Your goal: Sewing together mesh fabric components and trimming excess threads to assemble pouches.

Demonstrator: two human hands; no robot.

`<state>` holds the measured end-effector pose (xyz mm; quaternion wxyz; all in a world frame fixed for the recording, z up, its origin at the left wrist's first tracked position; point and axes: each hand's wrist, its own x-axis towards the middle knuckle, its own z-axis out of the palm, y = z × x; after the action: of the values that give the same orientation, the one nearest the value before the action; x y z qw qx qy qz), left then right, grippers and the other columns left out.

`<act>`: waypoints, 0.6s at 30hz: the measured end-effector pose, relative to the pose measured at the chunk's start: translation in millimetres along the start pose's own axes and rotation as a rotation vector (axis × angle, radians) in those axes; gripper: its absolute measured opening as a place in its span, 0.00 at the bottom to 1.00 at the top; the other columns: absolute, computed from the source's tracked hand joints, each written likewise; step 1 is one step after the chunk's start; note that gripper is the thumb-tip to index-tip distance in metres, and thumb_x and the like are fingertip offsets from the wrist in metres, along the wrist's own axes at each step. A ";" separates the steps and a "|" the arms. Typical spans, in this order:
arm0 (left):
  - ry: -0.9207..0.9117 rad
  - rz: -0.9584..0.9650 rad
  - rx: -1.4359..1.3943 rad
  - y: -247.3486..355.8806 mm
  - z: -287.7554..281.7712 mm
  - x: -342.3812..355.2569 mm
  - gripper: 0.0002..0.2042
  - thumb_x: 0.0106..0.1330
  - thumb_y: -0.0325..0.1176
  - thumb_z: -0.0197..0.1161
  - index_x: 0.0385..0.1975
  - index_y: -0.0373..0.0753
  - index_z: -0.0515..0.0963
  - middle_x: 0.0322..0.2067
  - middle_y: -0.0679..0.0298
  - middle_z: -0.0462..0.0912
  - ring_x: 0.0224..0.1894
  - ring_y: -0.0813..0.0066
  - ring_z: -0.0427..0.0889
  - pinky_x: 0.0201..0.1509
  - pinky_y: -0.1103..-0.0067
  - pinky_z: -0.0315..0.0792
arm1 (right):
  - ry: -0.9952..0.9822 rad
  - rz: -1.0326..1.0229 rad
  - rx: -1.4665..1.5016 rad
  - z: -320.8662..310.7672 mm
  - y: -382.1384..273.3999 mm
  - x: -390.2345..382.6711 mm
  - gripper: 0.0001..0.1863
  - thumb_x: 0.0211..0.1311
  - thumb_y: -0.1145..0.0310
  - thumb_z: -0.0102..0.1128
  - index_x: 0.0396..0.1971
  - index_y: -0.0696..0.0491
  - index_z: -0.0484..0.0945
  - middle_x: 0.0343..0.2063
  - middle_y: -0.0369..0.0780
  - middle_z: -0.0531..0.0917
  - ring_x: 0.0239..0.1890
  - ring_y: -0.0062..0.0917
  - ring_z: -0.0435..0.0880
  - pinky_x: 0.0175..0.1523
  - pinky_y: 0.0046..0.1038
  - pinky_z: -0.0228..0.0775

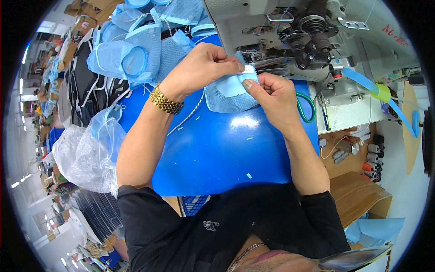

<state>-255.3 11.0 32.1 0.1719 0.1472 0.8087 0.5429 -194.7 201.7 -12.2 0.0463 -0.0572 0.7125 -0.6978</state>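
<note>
Between my two hands is a light-blue mesh pouch (231, 102), with a smooth blue fabric piece and a small white label (248, 70) at its upper edge. My left hand (206, 65), a gold watch on its wrist, pinches that edge near the label. With thumb and bent fingers my right hand (274, 95) grips the pouch's right side. Just beyond my hands stands the sewing machine (312, 41), its metal presser and needle parts partly hidden behind my fingers. The lower part of the pouch hangs over the blue tabletop (217, 158).
Blue mesh pouches with cords (145, 50) pile up at the far left, beside black pieces with white edging (90, 81). A clear plastic bag (88, 154) lies left of my arm. Thread spools (374, 156) and a cardboard box (367, 195) stand at right. Blue tape (362, 79) hangs from the machine.
</note>
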 end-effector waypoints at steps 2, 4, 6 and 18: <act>0.011 -0.007 -0.001 1.4 1.5 -1.1 0.13 0.59 0.36 0.67 0.33 0.30 0.85 0.24 0.68 0.82 0.25 0.87 0.73 0.28 0.86 0.66 | -0.023 -0.024 -0.007 -0.1 -0.4 0.2 0.12 0.62 0.65 0.65 0.26 0.58 0.82 0.17 0.31 0.80 0.20 0.08 0.73 0.25 0.15 0.64; 0.021 -0.014 -0.002 2.8 2.7 -1.6 0.13 0.58 0.36 0.67 0.33 0.30 0.85 0.24 0.67 0.82 0.26 0.87 0.73 0.29 0.85 0.67 | -0.029 -0.035 -0.021 -0.6 -0.7 0.4 0.12 0.63 0.65 0.64 0.26 0.58 0.82 0.17 0.31 0.80 0.20 0.08 0.73 0.25 0.15 0.64; 0.020 -0.019 -0.010 3.8 3.6 -1.6 0.12 0.58 0.35 0.67 0.32 0.30 0.85 0.24 0.67 0.82 0.26 0.86 0.74 0.30 0.84 0.68 | -0.017 -0.010 -0.017 -1.0 -0.8 0.3 0.12 0.63 0.65 0.64 0.27 0.59 0.82 0.17 0.31 0.80 0.20 0.08 0.73 0.25 0.15 0.65; 0.053 -0.052 -0.022 2.4 8.3 0.0 0.11 0.56 0.34 0.67 0.29 0.31 0.85 0.22 0.68 0.81 0.25 0.86 0.73 0.29 0.84 0.67 | -0.012 -0.045 -0.014 -0.7 2.1 -0.3 0.12 0.63 0.65 0.63 0.27 0.59 0.82 0.16 0.30 0.78 0.20 0.08 0.70 0.24 0.16 0.61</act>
<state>-251.6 18.6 31.5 0.1657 0.1098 0.8107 0.5507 -194.5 202.5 -14.3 0.0347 -0.0775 0.7155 -0.6934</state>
